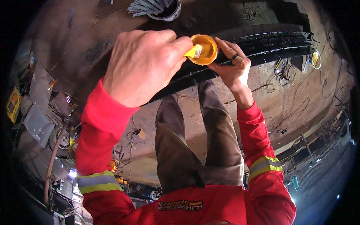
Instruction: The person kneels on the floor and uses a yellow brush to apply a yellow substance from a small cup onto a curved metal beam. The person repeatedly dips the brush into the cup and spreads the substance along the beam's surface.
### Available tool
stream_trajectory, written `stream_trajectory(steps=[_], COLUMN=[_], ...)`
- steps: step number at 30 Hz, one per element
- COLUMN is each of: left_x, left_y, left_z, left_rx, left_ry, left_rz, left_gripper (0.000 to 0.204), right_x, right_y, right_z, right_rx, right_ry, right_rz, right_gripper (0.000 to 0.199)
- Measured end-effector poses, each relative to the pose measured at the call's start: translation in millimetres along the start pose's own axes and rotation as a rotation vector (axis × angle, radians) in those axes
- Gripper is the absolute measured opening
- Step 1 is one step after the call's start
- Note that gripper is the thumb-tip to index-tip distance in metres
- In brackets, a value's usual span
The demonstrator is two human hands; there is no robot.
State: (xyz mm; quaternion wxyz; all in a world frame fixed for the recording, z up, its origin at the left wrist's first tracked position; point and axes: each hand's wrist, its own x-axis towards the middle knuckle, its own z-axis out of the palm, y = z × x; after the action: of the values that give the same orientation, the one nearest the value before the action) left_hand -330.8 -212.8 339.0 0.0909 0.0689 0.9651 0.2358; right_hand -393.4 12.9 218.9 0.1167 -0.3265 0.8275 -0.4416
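Note:
A small round yellow cup is held up in front of me, its mouth facing the camera. My right hand, with a dark ring on one finger, grips the cup from the right and from below. My left hand fills the middle left of the view. Its fingertips pinch a small yellow and silvery piece at the cup's left rim, reaching into the cup. Both sleeves are red with reflective bands. My grey trouser legs show below the hands.
A long dark steel beam runs across behind the hands. A white bucket with several grey rods stands at the top. Cables and a yellow round item lie on the dusty floor to the right. A wheel and scrap are at the left.

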Motion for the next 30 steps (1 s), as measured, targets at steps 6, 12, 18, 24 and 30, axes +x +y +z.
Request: stream_trajectory(steps=[6, 12, 18, 24, 30], left_x=[-50, -82, -128, -150, -167], left_y=[-19, -13, -19, -23, -30], left_z=[-4, 16, 27, 42, 19], left_rx=[-0.440, -0.539, -0.831, -0.907, -0.781], left_ry=[0.174, 0.297, 0.378, 0.424, 0.470], left_rz=[-0.216, -0.303, -0.422, -0.445, -0.402], left_gripper=[0.015, 0.016, 0.021, 0.019, 0.023], right_x=[0, -8, -13, -9, 0], right_y=[-25, -44, -56, -71, -73], right_z=[9, 19, 23, 31, 37], right_rx=[-0.004, -0.032, -0.092, -0.015, 0.129], right_ry=[0.063, 0.059, 0.054, 0.081, 0.129], right_rz=[0.010, -0.031, -0.025, 0.073, 0.249], right_gripper=[0.061, 0.060, 0.061, 0.058, 0.056])
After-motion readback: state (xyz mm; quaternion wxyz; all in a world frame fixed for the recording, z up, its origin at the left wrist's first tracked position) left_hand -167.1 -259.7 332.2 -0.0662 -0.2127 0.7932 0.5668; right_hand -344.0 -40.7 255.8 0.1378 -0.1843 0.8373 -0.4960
